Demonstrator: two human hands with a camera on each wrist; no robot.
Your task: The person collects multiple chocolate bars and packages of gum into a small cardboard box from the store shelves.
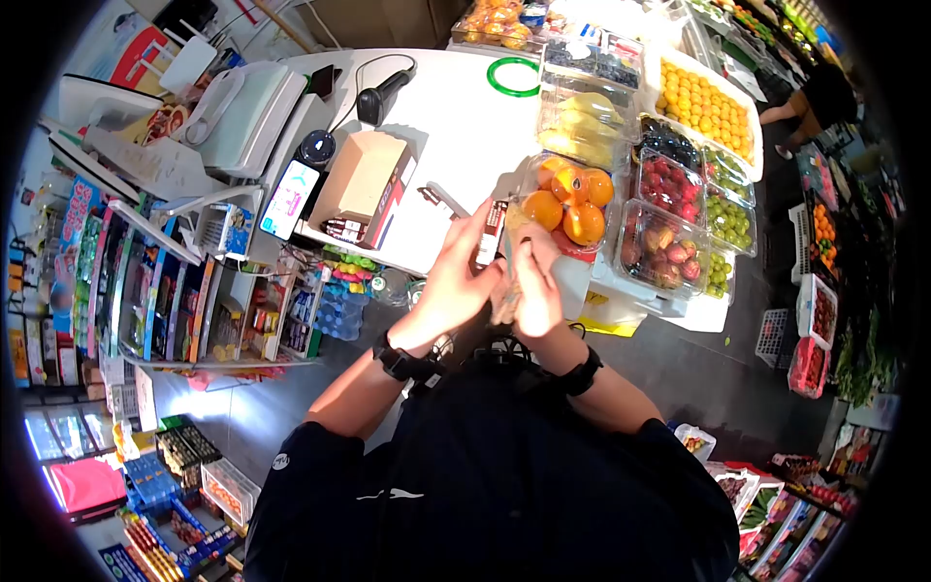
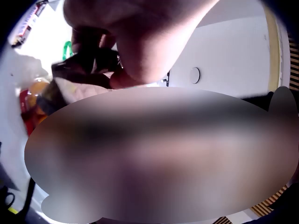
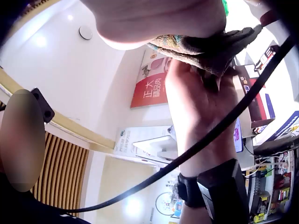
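— What are the hands doing?

— Both are meeting in front of the chest, over the near edge of the white counter [image 1: 456, 126]. The left hand [image 1: 456, 281] and the right hand [image 1: 536, 291] are curling their fingers around a crumpled, patterned bundle [image 3: 205, 49], which looks like cloth or a thin bag; I cannot tell which.

— So each grip is holding it?

— Yes, both grips are closing on the bundle, held between the palms, above the counter rather than resting on it.

— What is lying nearby?

— Just beyond the hands a clear box of oranges [image 1: 567, 204] is sitting on the counter. To its right, trays of mixed fruit [image 1: 679, 194] are lining up. A cardboard box [image 1: 364, 184] is standing to the left, and a green ring [image 1: 512, 76] is lying farther back.
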